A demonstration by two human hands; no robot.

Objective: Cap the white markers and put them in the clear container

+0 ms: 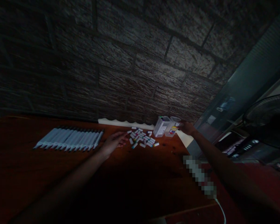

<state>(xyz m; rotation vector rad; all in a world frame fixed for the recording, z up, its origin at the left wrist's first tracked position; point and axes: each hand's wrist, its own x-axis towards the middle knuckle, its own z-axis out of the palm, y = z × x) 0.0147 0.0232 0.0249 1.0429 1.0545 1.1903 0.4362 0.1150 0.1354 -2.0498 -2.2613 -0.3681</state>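
Note:
My left hand [114,142] reaches in over the wooden table, its fingertips pinching a small white marker cap [129,132]. Just to its right lies a loose pile of white marker caps [142,137] with coloured ends. My right hand [187,128] is closed on the edge of a clear plastic box [172,129] with a yellow and red label; its fingertips are partly hidden in the dim light. Close against that box stands a second clear plastic box [161,127] with a white label. Left of my left hand, uncapped markers [67,139] lie side by side in a row.
A rough brick wall [130,68] rises behind the wooden table [121,177]. A wavy white strip [121,123] runs along its foot. A pixelated pale object [199,175] with a white cable lies at the right edge. A fan [270,121] stands farther right.

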